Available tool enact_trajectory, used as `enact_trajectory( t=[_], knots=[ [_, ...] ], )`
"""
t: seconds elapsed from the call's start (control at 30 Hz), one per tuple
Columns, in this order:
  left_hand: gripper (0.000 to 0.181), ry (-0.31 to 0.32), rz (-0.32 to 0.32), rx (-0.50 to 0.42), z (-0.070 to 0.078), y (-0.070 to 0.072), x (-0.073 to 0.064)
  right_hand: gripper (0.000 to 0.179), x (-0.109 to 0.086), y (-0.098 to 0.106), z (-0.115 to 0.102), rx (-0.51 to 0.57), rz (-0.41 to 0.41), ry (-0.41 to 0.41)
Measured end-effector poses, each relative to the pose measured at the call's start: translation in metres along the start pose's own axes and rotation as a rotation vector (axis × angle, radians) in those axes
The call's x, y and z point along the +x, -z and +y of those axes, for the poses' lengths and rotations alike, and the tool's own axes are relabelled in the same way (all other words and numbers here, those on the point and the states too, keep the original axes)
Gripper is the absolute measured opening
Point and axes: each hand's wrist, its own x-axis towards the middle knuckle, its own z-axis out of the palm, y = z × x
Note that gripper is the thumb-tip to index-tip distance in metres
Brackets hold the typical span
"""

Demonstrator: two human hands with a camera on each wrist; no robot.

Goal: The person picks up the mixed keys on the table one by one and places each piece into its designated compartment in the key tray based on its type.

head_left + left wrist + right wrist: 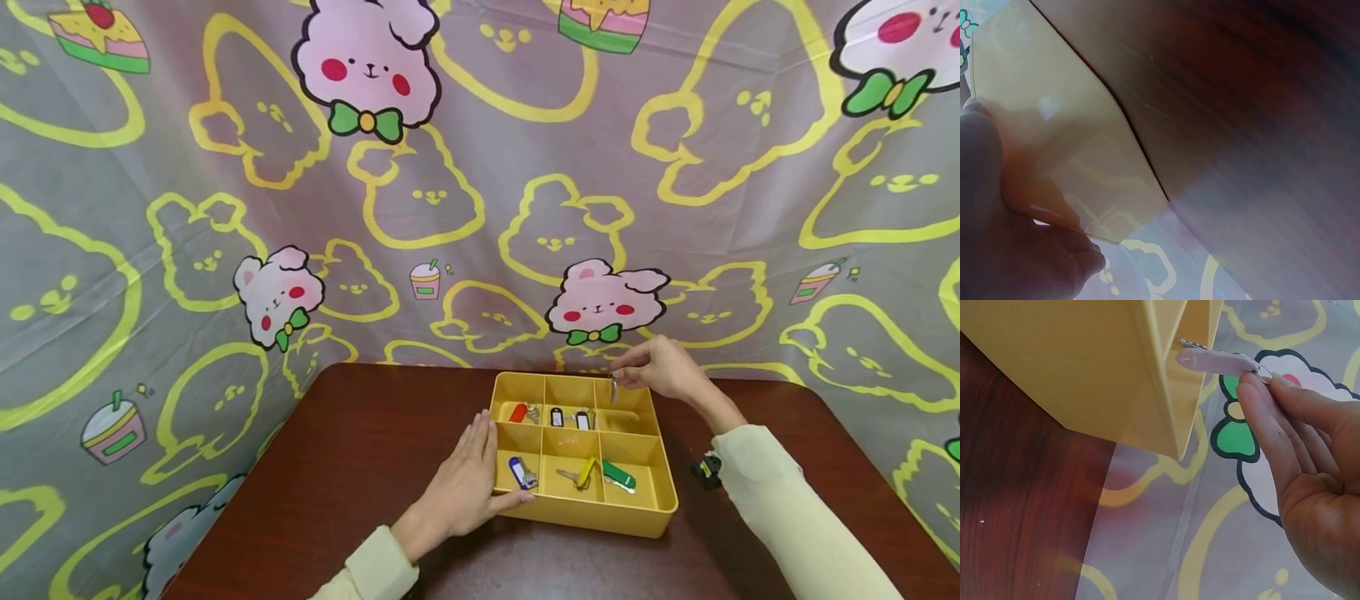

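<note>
A yellow divided box (592,512) stands on the table with keys and tags in its compartments. My left hand (459,479) rests against its left side, fingers straight along the wall and thumb at the front corner; the left wrist view shows this hand (1029,250) at the rim. Thumb and fingertips of my right hand (663,368) pinch the ring of a key with a pale purple tag (1219,362). That key hangs over the back right compartment (630,421). In the right wrist view, the right hand (1316,450) is beside the box's edge.
Red-tagged keys (519,412) lie back left, and black-rimmed tags (557,417) back middle. In front are a blue tag (517,471), a yellow tag (587,472) and a green tag (618,474), with keys. A patterned curtain (450,333) hangs behind the brown table (360,467).
</note>
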Motion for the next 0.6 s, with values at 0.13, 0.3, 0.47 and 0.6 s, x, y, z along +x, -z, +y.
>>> enact_trajectory(
  t=[0.13,0.3,0.47,0.6],
  knots=[
    [0.119,-0.001,0.006,0.005,-0.0003,0.0003,0.0012,0.02,-0.0003,0.0005,0.0001,-0.007,0.002,0.0],
    [0.119,0.005,-0.001,-0.002,-0.0001,0.0012,0.0011,0.021,-0.0026,0.0005,-0.0013,-0.037,0.006,-0.001],
    [0.119,-0.001,0.01,0.018,0.0005,0.0019,0.0004,0.024,-0.0068,0.0012,-0.0011,-0.122,0.033,0.026],
    [0.12,-0.002,0.02,0.025,0.0009,0.0026,0.0021,0.023,-0.0098,0.0023,0.001,-0.2,0.08,0.058]
  ],
)
